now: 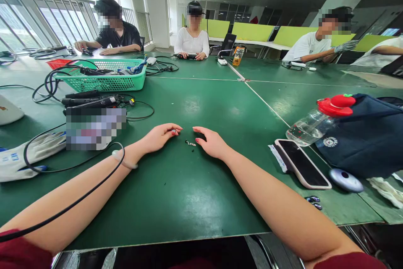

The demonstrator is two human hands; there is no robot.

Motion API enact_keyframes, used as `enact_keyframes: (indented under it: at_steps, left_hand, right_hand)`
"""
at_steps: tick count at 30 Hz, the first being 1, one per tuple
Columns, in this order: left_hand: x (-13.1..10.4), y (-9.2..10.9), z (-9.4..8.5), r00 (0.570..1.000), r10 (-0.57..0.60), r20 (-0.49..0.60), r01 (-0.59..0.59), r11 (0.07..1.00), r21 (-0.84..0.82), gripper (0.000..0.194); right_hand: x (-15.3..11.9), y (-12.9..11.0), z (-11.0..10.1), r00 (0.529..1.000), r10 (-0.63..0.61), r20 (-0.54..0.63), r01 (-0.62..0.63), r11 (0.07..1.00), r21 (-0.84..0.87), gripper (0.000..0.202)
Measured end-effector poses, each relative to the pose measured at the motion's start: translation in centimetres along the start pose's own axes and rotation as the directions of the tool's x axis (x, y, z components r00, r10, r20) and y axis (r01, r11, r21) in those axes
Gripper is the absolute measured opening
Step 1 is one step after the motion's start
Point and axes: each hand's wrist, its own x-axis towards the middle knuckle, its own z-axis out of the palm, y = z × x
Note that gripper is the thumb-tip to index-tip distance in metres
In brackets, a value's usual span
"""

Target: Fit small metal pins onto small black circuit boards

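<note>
Green table is shared with other seated people at 12 o'clock. Both hands are laid flat on it: left hand and right hand, grips loosely spread, holding nothing. Between them, just beside the right fingertips, lies a small metal part.

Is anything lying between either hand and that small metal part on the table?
Nothing visible does. The small metal part lies on bare green table between the left hand and the right hand. The phone and bottle sit well off to the right.
</note>
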Motion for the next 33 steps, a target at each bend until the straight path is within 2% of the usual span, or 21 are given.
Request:
enact_keyframes:
  at_steps: [3,6,8,10,12,14,17,20,22,25,28,30,33]
  left_hand:
    - [-0.8,1.8,1.6,0.994,0.06,0.087,-0.05,0.991,-0.121,0.033]
    - [-1.3,2.0,2.0,0.998,0.045,0.051,-0.035,0.982,-0.185,0.032]
    - [-1.4,1.5,1.8,1.0,0.004,0.015,-0.001,0.979,-0.205,0.032]
    - [-1.4,1.1,1.5,0.999,-0.038,-0.011,0.035,0.978,-0.204,0.033]
    - [-1.4,1.0,1.4,0.998,-0.062,-0.021,0.057,0.984,-0.168,0.031]
    - [-1.5,1.1,1.4,0.997,-0.07,-0.02,0.067,0.991,-0.119,0.03]
    - [-1.5,1.5,1.5,0.997,-0.072,-0.037,0.071,0.997,-0.026,0.028]
    - [-1.4,1.7,1.7,0.994,-0.081,-0.078,0.088,0.992,0.093,0.03]
    - [-1.4,2.0,2.0,0.989,-0.098,-0.111,0.112,0.984,0.136,0.031]
    - [-1.5,2.8,2.7,0.984,-0.116,-0.136,0.13,0.986,0.103,0.032]
    - [-1.3,4.0,3.4,0.986,-0.135,-0.098,0.14,0.989,0.037,0.031]
    - [-1.0,4.7,3.8,0.983,-0.169,-0.077,0.169,0.986,-0.016,0.03]
    - [-0.5,5.2,4.2,0.967,-0.242,-0.084,0.228,0.963,-0.144,0.03]
  right_hand:
    - [-0.4,-0.1,0.1,0.993,-0.063,0.096,0.051,0.991,0.12,0.053]
    - [-0.5,0.1,0.1,0.983,-0.076,0.164,0.009,0.928,0.374,0.055]
    - [-0.6,0.3,0.0,0.983,-0.055,0.174,-0.03,0.892,0.451,0.052]
    - [-0.6,0.2,-0.1,0.987,-0.01,0.16,-0.053,0.92,0.387,0.046]
    - [-0.7,0.0,-0.2,0.99,-0.008,0.138,-0.026,0.97,0.242,0.039]
    - [-0.8,-0.4,0.0,0.991,-0.071,0.116,0.061,0.994,0.088,0.038]
    - [-0.7,-0.6,0.7,0.976,-0.19,0.106,0.2,0.976,-0.086,0.037]
    - [-0.4,-0.6,1.3,0.97,-0.223,0.098,0.237,0.958,-0.163,0.023]
    - [-0.3,-0.5,1.5,0.973,-0.214,0.09,0.226,0.961,-0.158,0.015]
    - [-0.3,-0.6,1.4,0.98,-0.182,0.077,0.191,0.974,-0.125,0.005]
    - [-0.4,-0.7,1.3,0.99,-0.132,0.05,0.136,0.988,-0.077,0.012]
    - [-0.4,-0.6,1.2,0.997,-0.079,0.011,0.079,0.997,0.021,0.011]
    - [-0.3,-0.1,1.1,0.999,0.029,-0.035,-0.018,0.958,0.286,0.01]
